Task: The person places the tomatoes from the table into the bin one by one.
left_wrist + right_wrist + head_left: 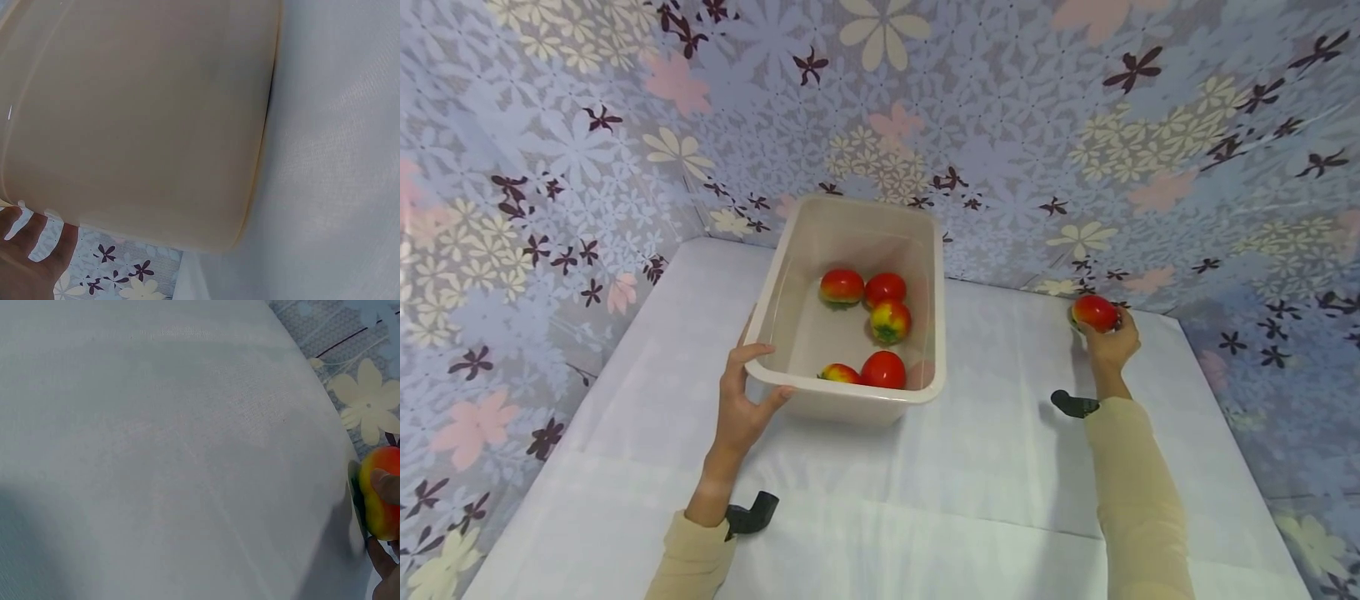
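Observation:
My left hand grips the near left corner of a beige plastic bin, with a finger over the left rim and the thumb on the front rim. Several glossy red-and-yellow fruits with green leafy caps lie inside; the front wall partly hides one. At the far right of the table, my right hand holds a similar fruit between thumb and fingers. In the right wrist view this fruit shows its yellow side and green cap, close to the tabletop. The left wrist view shows the bin's outer wall.
A white cloth covers the table. Flower-patterned fabric stands behind it and at both sides, close to the bin's far end and the right hand. Black wrist-camera mounts stick out from both wrists.

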### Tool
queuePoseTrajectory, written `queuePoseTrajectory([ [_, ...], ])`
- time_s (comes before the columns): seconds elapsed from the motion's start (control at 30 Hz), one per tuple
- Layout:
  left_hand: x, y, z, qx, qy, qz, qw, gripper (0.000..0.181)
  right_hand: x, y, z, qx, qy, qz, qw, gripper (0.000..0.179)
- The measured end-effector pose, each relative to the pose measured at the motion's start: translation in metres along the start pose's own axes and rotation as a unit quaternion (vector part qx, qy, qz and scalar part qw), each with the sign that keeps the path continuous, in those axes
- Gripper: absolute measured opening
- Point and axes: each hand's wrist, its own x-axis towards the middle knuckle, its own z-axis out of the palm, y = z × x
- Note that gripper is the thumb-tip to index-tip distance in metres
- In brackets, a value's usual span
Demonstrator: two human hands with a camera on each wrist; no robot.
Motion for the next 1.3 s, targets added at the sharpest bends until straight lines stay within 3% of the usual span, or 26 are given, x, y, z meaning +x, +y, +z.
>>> queuePoseTrajectory([
  [0.53,0.001,-0.001,0.000,-0.010,-0.001,0.005,0.9999,0.074,-0.001,-0.002,0.000,0.033,0.022,0.014,0.9991,0.064],
  [0.7,0.002,-0.001,0.001,-0.002,0.007,0.008,0.9999,0.075,-0.009,-0.013,-0.001,0.071,0.008,-0.009,0.9974,0.065],
  [0.9,0.002,0.000,0.002,-0.013,0.004,0.011,0.9998,0.073,-0.021,-0.024,-0.002,0.078,-0.019,-0.058,0.9951,0.064],
  [1.07,0.002,0.004,0.003,-0.020,0.001,0.006,0.9998,0.071,-0.035,-0.039,-0.001,0.127,-0.043,-0.080,0.9877,0.065],
  [1.3,0.003,0.007,0.003,-0.021,0.001,-0.007,0.9998,0.072,-0.060,-0.069,-0.002,0.196,-0.099,-0.141,0.9653,0.067],
])
